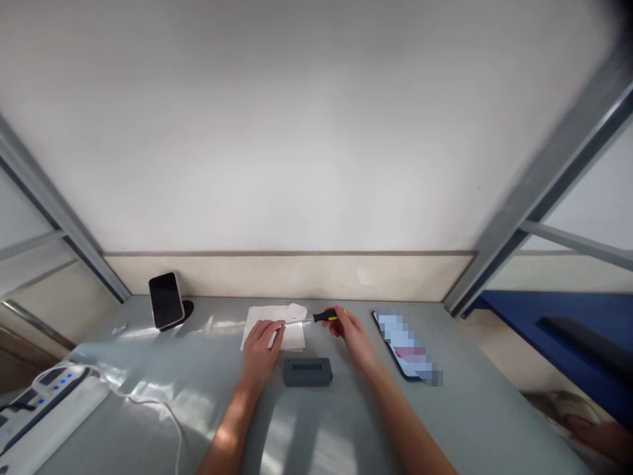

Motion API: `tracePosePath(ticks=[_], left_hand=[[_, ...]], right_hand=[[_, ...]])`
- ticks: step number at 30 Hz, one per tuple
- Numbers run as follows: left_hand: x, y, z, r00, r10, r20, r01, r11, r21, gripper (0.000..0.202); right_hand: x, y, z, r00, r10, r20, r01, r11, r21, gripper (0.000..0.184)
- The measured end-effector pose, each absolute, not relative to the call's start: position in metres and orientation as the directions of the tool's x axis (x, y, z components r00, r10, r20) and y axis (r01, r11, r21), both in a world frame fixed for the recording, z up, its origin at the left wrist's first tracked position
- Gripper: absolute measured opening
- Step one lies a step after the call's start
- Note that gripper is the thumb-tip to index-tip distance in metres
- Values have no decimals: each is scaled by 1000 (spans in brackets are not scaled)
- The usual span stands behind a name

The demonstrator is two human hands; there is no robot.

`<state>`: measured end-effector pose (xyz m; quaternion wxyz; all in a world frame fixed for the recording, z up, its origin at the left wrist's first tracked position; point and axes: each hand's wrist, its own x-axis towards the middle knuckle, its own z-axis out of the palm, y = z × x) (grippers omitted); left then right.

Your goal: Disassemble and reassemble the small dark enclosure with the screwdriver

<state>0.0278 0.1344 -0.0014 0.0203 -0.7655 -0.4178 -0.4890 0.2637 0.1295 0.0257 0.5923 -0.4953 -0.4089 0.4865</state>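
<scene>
My right hand (346,328) is closed around the black and yellow handle of a screwdriver (324,318), whose thin metal shaft points left. At the tip of that shaft, the fingers of my left hand (263,340) are pinched together; whatever they hold there is too small to make out. Under the shaft and my left fingers lies a sheet of white paper (295,339), with a few tiny dark specks near its upper right. Just in front of the paper, between my forearms, sits a dark grey box (307,373) with a row of slots on top.
A phone with a lit screen (403,346) lies right of my right hand. At the back left stands a small black-screened device (166,301). A white power strip (54,422) with blue lights and a white cable (148,400) occupy the left. A wall closes off the back.
</scene>
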Motion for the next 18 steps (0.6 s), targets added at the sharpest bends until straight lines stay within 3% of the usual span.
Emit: tracePosePath(ticks=[11,18], left_hand=[[26,135,-7,55,723,689,620,-566,544,25],[26,134,-7,84,718,691,591,-594,546,23]], right_hand=[[263,123,40,206,973,109,-53,123,-991,54],[264,122,40,185,978,98,-65,112,-992,51]])
